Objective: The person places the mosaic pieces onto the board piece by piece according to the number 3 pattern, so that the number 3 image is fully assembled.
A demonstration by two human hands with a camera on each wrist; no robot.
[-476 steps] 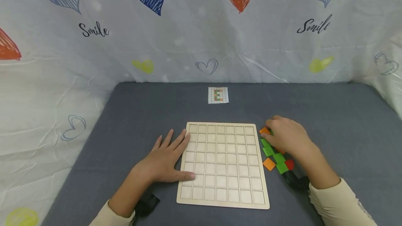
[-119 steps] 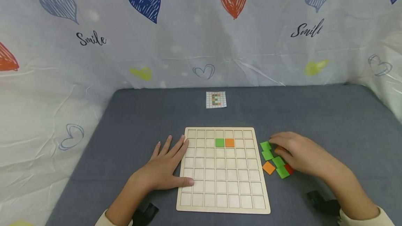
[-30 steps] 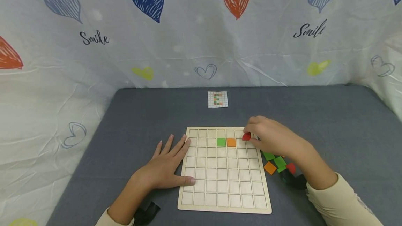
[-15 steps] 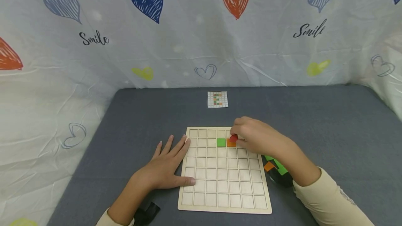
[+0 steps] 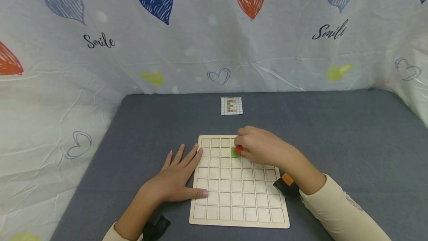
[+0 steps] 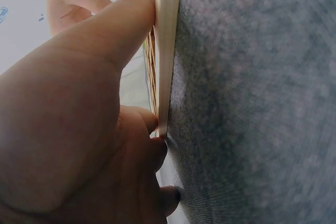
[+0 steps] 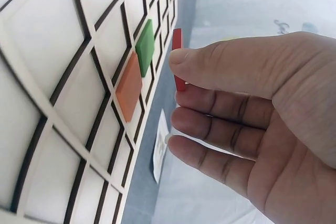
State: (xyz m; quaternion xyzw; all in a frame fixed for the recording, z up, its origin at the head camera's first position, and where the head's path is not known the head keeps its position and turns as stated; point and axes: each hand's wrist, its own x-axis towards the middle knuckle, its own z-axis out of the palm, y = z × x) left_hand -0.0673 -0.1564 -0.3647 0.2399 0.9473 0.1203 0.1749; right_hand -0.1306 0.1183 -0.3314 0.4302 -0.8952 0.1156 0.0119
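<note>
My right hand (image 5: 262, 145) pinches a red square tile (image 7: 177, 36) between thumb and index finger, holding it above the wooden grid board (image 5: 239, 223). In the head view the red tile overlaps a green tile (image 5: 233, 153) set in the second row. Beside that green one, an orange tile (image 7: 129, 88) sits in its own cell, mostly covered by my right hand in the head view. My left hand (image 5: 172, 178) lies with fingers spread along the board's left edge, thumb and fingertips resting on its rim.
A small paper card (image 5: 231, 106) with a coloured grid pattern lies behind the board. Right of the board an orange tile (image 5: 287, 179) peeks out by the black wrist camera (image 5: 286, 188); my right forearm hides the other loose tiles. A heart-printed sheet (image 5: 200, 47) hangs behind the table.
My right hand has carried the red tile leftward over the board, past the orange tile to the green one. Earlier, green and orange tiles were added to the board. My left hand stays put.
</note>
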